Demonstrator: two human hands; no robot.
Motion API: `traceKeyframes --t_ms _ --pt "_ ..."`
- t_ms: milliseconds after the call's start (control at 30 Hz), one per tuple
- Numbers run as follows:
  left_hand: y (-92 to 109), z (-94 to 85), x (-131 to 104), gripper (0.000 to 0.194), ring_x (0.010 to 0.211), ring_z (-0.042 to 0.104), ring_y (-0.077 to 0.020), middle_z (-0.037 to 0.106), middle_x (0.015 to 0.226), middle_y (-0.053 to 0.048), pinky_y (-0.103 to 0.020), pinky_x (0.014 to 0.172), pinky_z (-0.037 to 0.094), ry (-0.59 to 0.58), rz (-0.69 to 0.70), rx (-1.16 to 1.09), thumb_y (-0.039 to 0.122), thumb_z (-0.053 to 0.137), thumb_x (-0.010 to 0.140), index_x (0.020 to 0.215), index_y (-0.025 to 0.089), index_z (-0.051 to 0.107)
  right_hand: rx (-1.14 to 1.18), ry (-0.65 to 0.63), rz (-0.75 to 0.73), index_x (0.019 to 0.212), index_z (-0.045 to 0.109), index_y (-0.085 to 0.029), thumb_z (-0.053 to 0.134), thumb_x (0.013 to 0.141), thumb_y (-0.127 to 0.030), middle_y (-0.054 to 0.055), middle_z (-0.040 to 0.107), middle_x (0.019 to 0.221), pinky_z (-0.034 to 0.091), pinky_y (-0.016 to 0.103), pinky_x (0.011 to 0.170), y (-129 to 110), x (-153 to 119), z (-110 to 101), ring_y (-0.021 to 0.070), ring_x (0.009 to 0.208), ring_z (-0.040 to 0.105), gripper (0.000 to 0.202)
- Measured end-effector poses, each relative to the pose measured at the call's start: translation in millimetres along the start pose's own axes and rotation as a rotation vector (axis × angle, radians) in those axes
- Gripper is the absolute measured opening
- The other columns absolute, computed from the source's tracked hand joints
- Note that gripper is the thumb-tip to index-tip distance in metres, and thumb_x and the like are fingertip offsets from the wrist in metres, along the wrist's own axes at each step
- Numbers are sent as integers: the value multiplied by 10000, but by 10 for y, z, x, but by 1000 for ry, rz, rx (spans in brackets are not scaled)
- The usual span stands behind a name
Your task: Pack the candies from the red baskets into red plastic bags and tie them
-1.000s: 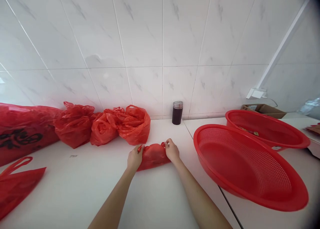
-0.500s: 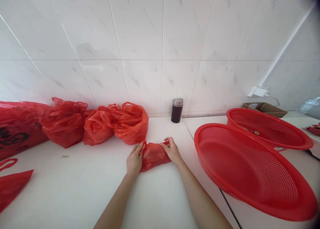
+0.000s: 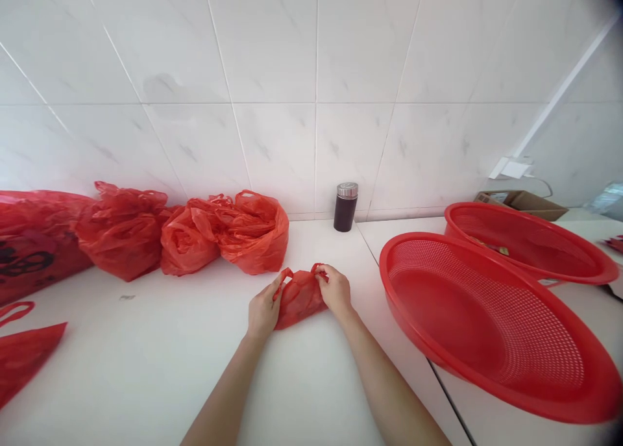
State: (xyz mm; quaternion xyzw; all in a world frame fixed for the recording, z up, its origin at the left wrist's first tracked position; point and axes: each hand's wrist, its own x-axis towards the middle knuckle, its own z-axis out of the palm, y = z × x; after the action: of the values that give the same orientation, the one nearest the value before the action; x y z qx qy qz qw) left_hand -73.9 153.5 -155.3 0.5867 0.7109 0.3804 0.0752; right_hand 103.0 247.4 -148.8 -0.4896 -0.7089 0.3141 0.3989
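A small red plastic bag [image 3: 300,301] rests on the white table between my hands, with something inside that I cannot make out through the thin film. My left hand [image 3: 264,308] is closed on the bag's left handle loop. At the other top corner, my right hand [image 3: 335,289] pinches the right handle. Just behind stands a row of fuller red plastic bags, the nearest being a bulging bag [image 3: 257,235] whose loop sticks up.
A dark tumbler [image 3: 346,207] with a silver lid stands by the tiled wall. To the right are a large red plastic basket [image 3: 448,322], a second red basket [image 3: 535,241] and a cardboard box [image 3: 528,204]. A flat red bag [image 3: 29,355] lies at the left edge.
My right hand has shifted its hold, and the right handle now stands up as a loop in its fingers. The bag's top is drawn up more. The camera view has tilted slightly.
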Motion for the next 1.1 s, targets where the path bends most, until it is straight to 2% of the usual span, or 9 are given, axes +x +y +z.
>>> traceKeyframes --t_ms 167,333,433,567,633,767,867,967,1100 --pt "90 -47 11 433 832 646 -133 696 1094 49 -228 752 466 -57 -21 69 340 313 960 1361 396 465 -72 46 35 943 640 -285 455 833 -211 -32 687 1020 449 284 826 8 3 -5 158 899 617 227" --pt "117 -18 43 448 821 626 -192 689 1021 -16 -281 690 436 -88 -86 214 269 356 925 1330 377 515 -143 40 90 1001 627 -310 488 837 -216 -24 684 1039 437 303 780 50 -2 -8 182 891 624 235" --pt "117 14 46 490 812 599 -208 663 952 -52 -297 697 412 -103 -90 284 186 416 868 1317 336 543 -152 27 110 1117 581 -328 512 836 -222 -8 650 1153 426 320 788 51 -12 6 207 976 608 308" --pt "107 45 44 491 920 562 -242 634 932 -87 -349 822 383 -91 -73 303 142 436 844 1287 296 583 -84 13 132 1231 508 -345 545 808 -199 -19 481 1404 410 338 845 37 -32 42 221 1092 566 449" --pt "98 55 50 476 950 549 -255 628 935 -98 -378 863 369 -80 -74 277 145 441 846 1273 287 596 -19 14 152 1240 507 -348 573 782 -196 -23 432 1445 401 347 879 38 -40 48 229 1127 547 487" --pt "88 31 64 411 947 558 -250 631 916 -88 -392 892 377 -44 -100 147 227 455 873 1249 278 615 203 -4 175 1169 580 -322 635 731 -248 -4 586 1280 416 365 907 35 -28 -18 240 1107 558 447" --pt "111 -66 11 421 934 588 -218 651 958 -81 -338 858 428 -6 -133 -12 378 345 940 1205 225 635 467 -56 161 1130 619 -264 607 771 -397 25 675 1106 481 348 845 -29 3 -123 227 1025 611 384" --pt "174 -218 -148 581 840 622 -204 680 925 -82 -311 776 467 12 -174 -166 507 213 951 1097 175 667 731 -88 164 1100 631 -201 532 814 -531 67 693 1054 524 337 794 -119 31 -205 217 965 645 448" --pt "308 -414 -452 572 674 585 -198 643 712 -38 -319 693 465 -42 -356 -490 642 307 877 813 193 656 943 -37 259 847 632 -185 666 718 -522 63 701 841 555 332 708 -125 61 -213 200 787 664 363"
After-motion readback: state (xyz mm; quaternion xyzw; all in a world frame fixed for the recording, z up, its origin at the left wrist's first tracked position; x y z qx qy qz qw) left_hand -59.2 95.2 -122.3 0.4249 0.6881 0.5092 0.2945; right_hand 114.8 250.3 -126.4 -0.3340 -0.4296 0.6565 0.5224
